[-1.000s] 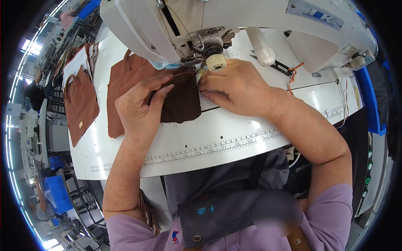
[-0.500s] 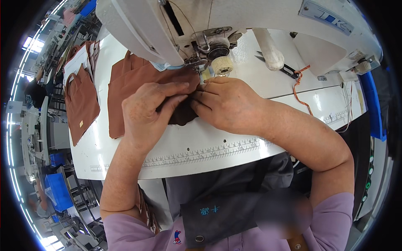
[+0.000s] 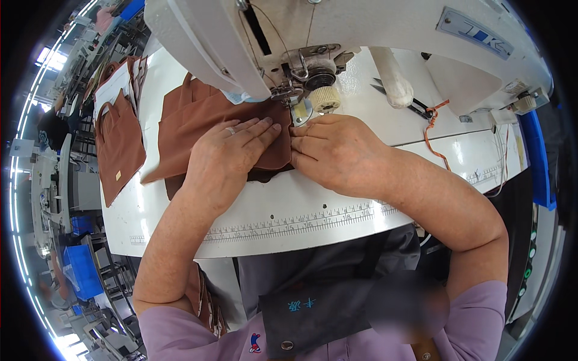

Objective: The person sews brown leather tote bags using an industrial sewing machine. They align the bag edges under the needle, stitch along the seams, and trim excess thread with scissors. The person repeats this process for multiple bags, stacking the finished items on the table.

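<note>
Layered brown fabric (image 3: pixel 192 117) lies on the white table (image 3: pixel 289 204), its right edge close by the presser foot of the sewing machine (image 3: pixel 313 69). My left hand (image 3: pixel 227 150) rests flat on the top layer, fingers extended toward the foot, a ring on one of them. At the fabric's right edge, my right hand (image 3: pixel 337 153) has its fingers bent together, pinching the edge; the fingertips are partly hidden. Below the top piece, a darker layer shows along the near edge.
Left on the table is a pile of brown cut pieces (image 3: pixel 120 147) with white sheets. Behind my right forearm lie black-handled scissors (image 3: pixel 419 108) and an orange strip (image 3: pixel 432 135). A ruler scale (image 3: pixel 301 221) runs along the near edge. Blue bins (image 3: pixel 82 271) stand at far left.
My left hand has gone from pinching the fabric edge to lying flat on it. The top layer now spreads smoother toward the near side. My right hand stays at the edge.
</note>
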`<state>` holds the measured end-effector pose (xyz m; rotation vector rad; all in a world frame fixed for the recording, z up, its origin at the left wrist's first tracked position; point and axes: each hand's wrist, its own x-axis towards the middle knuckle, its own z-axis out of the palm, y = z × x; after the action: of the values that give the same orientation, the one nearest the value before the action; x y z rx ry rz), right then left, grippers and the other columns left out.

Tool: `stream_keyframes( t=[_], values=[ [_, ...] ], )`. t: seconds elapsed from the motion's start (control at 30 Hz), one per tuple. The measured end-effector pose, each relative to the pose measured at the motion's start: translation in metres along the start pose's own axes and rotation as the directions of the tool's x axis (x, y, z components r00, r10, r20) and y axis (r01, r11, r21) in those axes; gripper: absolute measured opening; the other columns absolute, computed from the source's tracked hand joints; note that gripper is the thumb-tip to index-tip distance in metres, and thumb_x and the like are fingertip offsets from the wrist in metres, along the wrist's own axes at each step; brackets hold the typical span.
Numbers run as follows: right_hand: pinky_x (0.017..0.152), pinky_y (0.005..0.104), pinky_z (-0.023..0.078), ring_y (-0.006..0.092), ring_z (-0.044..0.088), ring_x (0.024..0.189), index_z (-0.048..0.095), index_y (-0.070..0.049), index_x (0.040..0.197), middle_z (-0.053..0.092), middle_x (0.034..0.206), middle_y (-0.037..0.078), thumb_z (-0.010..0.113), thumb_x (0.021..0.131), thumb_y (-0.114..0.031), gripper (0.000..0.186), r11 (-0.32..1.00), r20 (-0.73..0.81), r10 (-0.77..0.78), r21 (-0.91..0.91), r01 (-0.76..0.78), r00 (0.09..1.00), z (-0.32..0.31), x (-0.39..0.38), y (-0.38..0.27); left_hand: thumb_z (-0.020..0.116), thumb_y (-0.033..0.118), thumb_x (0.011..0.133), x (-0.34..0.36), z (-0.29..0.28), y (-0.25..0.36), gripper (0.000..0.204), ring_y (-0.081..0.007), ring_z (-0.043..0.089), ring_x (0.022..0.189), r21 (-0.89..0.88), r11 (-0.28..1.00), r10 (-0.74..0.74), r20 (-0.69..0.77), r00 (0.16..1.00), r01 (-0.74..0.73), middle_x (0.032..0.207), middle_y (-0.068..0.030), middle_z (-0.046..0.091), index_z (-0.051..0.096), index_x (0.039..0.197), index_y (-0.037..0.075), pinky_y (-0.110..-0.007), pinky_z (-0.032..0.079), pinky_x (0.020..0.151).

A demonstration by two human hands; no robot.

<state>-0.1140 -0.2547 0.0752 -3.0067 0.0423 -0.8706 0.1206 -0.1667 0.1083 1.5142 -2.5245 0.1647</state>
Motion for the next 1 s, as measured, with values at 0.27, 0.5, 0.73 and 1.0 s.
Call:
stream_keyframes(
  t=[0.27,0.5,0.73,1.0],
  values=[
    [0.066,0.0358,0.052,0.0202,0.066,0.078,0.067,-0.007,0.077,0.064,0.081,0.004,0.068,0.072,-0.016,0.010,1.000,-0.083,-0.002,0.006,0.002,0.997,-0.008,-0.005,-0.005,0.061,-0.003,0.080,-0.006,-0.002,0.028,0.056,-0.0343,0.062,0.132,-0.027,0.992,-0.120,0.013,0.993,0.121,0.144,-0.0112,0.064,0.072,0.132,0.012,-0.052,0.045,0.115],
    [0.060,0.0374,0.048,0.0202,0.065,0.062,0.067,-0.009,0.074,0.061,0.066,0.002,0.071,0.079,-0.020,0.012,0.994,0.170,0.082,0.063,-0.094,0.982,-0.029,-0.002,-0.010,0.072,0.008,0.077,-0.012,0.000,0.033,0.029,-0.0229,0.075,0.099,-0.046,0.990,0.124,-0.180,0.976,-0.134,0.104,-0.0068,0.074,0.078,0.105,0.005,-0.038,0.061,0.085],
    [0.054,0.0375,0.048,0.0209,0.064,0.054,0.068,-0.009,0.074,0.060,0.058,0.002,0.072,0.079,-0.018,0.011,0.999,0.164,0.031,0.025,-0.036,0.986,-0.031,-0.004,-0.007,0.071,0.011,0.078,-0.012,0.011,0.018,0.028,-0.0187,0.066,0.084,-0.219,0.962,0.115,-0.207,0.972,-0.160,0.093,-0.0020,0.067,0.076,0.104,0.005,-0.034,0.054,0.072],
    [0.054,0.0382,0.050,0.0219,0.064,0.055,0.067,-0.009,0.069,0.059,0.058,0.003,0.072,0.072,-0.016,0.009,0.996,0.140,0.051,0.060,-0.060,0.989,-0.030,-0.004,0.000,0.068,0.009,0.077,-0.008,0.011,0.018,0.026,-0.0200,0.063,0.081,-0.310,0.933,0.118,-0.216,0.969,-0.183,0.090,-0.0027,0.064,0.076,0.102,0.004,-0.033,0.053,0.071]
  ],
)
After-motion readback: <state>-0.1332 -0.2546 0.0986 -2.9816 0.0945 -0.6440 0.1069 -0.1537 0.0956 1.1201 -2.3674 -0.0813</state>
